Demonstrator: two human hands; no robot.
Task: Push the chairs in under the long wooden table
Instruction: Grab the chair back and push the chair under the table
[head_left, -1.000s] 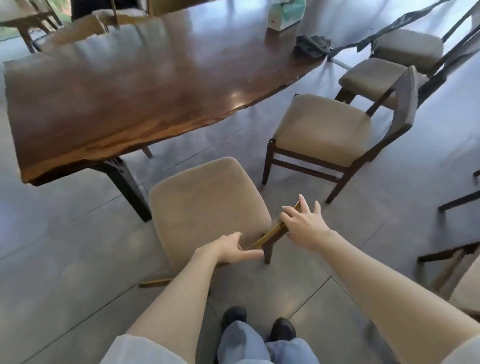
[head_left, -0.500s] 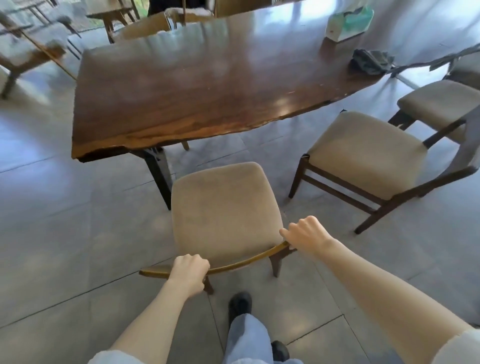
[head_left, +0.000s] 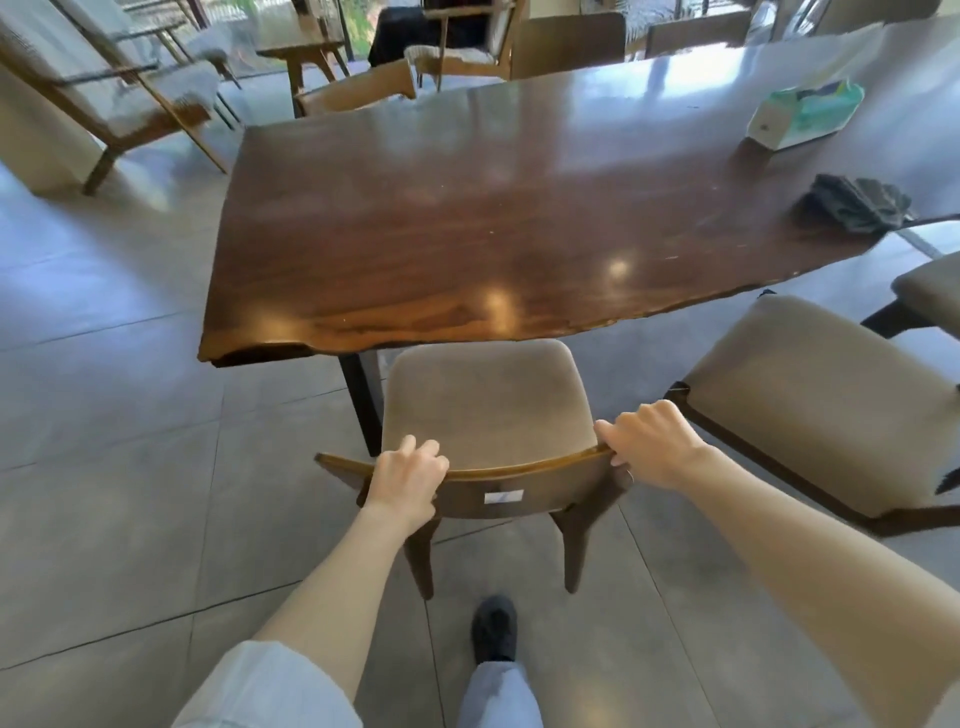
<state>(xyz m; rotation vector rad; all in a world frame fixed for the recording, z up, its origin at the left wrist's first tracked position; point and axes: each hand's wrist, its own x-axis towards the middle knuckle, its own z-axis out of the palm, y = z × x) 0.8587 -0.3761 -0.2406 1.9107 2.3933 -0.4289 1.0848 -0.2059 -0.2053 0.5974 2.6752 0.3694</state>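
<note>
A floor of large grey tiles (head_left: 130, 441) runs under a long wooden tabletop (head_left: 467, 218), dark and glossy with an uneven natural edge along its near side. On the tabletop's right part lie a tissue box (head_left: 805, 114) and, nearer the edge, a crumpled dark cloth (head_left: 857, 202), the two apart from each other.

Directly in front of the person stands a chair (head_left: 488, 405) with a tan padded seat and a curved wooden backrest. The front edge of its seat sits right at the tabletop's near edge, beside the black table leg (head_left: 361, 400); whether the seat has started to pass beneath the wood is hard to tell from this angle. The left hand (head_left: 405, 480) is clenched over the top rail of the backrest towards its left end, fingers curled forward over the wood. The right hand (head_left: 649, 447) has its grip closed on the rail's right end, thumb on the near side.

A second tan chair (head_left: 810, 395) stands to the right, its seat clear of the tabletop and turned at an angle. A third seat (head_left: 930, 291) shows at the right border. One dark shoe (head_left: 493, 629) rests on the tiles behind the held chair. Armchairs (head_left: 104, 88) stand in the far left corner.
</note>
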